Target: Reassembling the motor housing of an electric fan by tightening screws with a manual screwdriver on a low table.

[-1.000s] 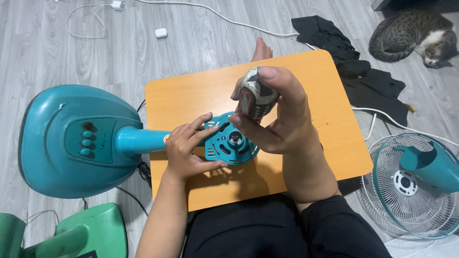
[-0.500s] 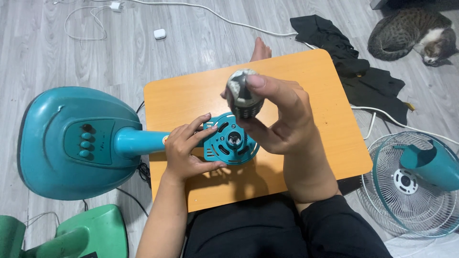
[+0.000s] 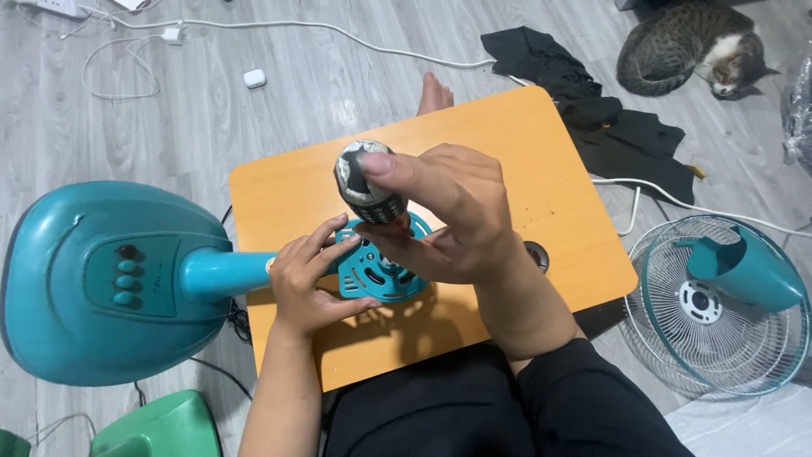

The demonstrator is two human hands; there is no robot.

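Grey plank flooring lies all around the small orange table (image 3: 541, 152) over my lap. Above its middle, my right hand (image 3: 448, 220) has its fingers wrapped tight around a dark, worn fan motor (image 3: 365, 182), lifted just over the teal motor housing (image 3: 376, 271). My left hand (image 3: 309, 283) pinches that housing's near edge. Left of the table sits the teal fan base (image 3: 101, 279).

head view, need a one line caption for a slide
Right hand lifts a fan motor above the teal housing steadied by the left hand.
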